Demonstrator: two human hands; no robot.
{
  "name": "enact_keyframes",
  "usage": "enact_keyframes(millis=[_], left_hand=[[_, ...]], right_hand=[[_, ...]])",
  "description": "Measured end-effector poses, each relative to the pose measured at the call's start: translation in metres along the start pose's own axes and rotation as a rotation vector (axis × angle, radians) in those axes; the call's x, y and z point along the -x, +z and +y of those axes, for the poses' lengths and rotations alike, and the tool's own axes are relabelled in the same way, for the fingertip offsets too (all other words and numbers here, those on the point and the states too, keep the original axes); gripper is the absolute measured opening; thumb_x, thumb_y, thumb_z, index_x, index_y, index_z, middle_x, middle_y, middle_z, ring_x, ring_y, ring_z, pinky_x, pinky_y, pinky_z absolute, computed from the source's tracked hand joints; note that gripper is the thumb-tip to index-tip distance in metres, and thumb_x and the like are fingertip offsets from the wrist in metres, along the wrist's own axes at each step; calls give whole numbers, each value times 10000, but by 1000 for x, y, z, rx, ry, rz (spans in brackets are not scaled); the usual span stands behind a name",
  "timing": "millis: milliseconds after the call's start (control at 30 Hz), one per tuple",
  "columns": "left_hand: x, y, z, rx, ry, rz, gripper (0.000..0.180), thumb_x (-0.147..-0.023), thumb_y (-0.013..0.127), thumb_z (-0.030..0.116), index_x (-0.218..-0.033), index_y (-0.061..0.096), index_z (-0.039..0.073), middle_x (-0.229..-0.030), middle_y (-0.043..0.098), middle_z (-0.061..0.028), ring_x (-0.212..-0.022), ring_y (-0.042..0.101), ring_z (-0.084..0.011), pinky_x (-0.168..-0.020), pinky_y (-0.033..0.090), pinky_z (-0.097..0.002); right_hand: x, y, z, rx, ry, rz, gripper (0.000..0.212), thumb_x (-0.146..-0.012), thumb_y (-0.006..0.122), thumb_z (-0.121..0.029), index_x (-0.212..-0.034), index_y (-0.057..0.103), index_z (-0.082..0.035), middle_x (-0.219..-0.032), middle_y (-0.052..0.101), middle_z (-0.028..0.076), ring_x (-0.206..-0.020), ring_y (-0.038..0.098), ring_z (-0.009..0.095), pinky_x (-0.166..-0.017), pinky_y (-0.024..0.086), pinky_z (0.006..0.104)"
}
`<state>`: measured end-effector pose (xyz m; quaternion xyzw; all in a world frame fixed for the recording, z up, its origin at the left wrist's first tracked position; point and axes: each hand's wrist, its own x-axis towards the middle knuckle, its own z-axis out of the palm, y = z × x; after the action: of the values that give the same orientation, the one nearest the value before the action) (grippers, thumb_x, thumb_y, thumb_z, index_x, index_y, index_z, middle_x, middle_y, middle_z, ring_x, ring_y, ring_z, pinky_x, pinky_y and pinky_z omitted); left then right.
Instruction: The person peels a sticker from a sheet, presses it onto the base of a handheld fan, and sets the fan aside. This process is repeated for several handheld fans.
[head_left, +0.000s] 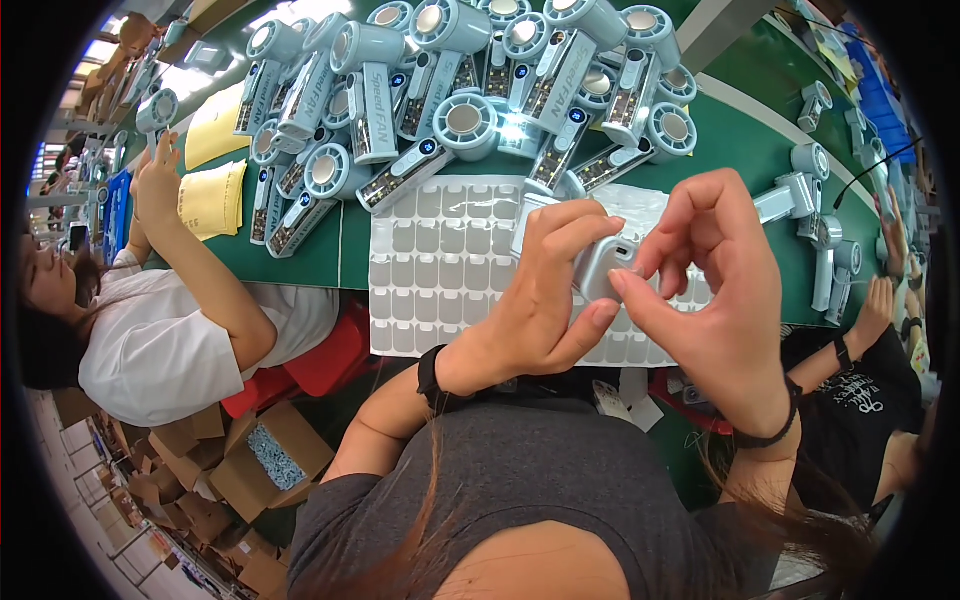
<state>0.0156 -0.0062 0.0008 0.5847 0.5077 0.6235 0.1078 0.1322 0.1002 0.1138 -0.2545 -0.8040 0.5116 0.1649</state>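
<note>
The fingers (pixel 640 300) of the right hand (pixel 725 270) are bent, and in the head view the thumb and forefinger come near each other in a pinching shape at the edge of the pale casing (pixel 598 275); whether some thin piece is between them, I cannot tell, because the tips are small and partly covered. The left hand (pixel 535 305) holds this casing above the sheet of grey films (pixel 384 337), with its fingers closed over the far side and its thumb close to the lower edge. The casing's end, with a small dark slot, is turned toward the right hand. In my judgement, the main risk is a slip: the shell looks smooth, so a strong push by the right thumb could turn it inside the left grip, or a fingernail could scratch it. If a film is in the pinch, it could fold or go on crooked, and fingers on its sticky side could leave marks. A dropped casing would probably land on the sheet and crease it. Behind, the pile of blue fans (pixel 465 120) lies loosely stacked on the green table (pixel 357 250); a bump from the left knuckles could make some slide down.
</note>
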Motion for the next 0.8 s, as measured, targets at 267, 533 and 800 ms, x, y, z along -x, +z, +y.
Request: enact_keyframes(millis=[267, 533, 800], left_hand=[[-4, 2, 12, 181, -184, -67, 538, -814, 626, 151, -1272, 393, -8, -1180, 448, -212, -1040, 443, -326, -922, 360, -420], [-34, -7, 9, -96, -26, -254, 572, -817, 698, 222, -1260, 416, -4, -1175, 440, -174, -1106, 441, -292, -944, 382, -411], [-61, -28, -47, -1041, -344, 96, 470, -734, 768, 253, -1051, 555, -20, -1108, 485, -178, -1080, 426, -350, -923, 377, -424]], right_hand=[[-22, -26, 27, -393, 452, -462, 388, -814, 702, -95, -1101, 443, -68, -728, 596, 27, -552, 547, 73, -468, 387, 194], [1, -46, 57, -399, 462, -268, 315, -833, 552, -129, -1134, 481, -68, -782, 616, 44, -556, 597, 114, -464, 437, 201], [-37, -203, 131, -403, 282, 209, 390, -834, 568, -298, -1153, 527, -77, -917, 582, 18, -706, 571, 89, -540, 409, 181]])
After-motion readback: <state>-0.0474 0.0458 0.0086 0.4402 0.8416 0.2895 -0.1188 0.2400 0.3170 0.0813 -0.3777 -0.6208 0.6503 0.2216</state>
